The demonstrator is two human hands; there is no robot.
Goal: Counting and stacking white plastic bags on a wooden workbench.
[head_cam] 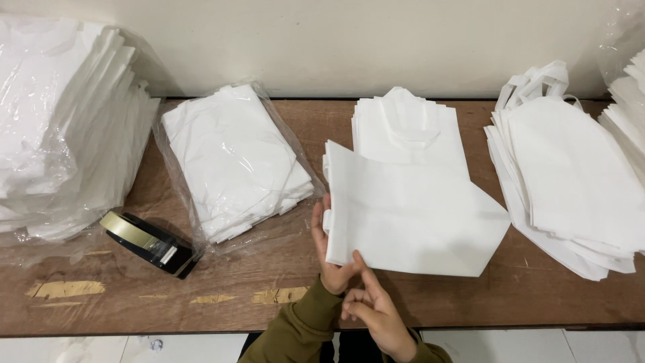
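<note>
Left hand [330, 252] pinches the folded white bag [410, 222] at its near-left edge. Right hand [376, 306], open and empty, sits just below that bag's near corner.

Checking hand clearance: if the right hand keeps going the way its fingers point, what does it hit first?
The right hand points up and left, so it probably meets the left hand holding the white bag first; they may already touch.
</note>
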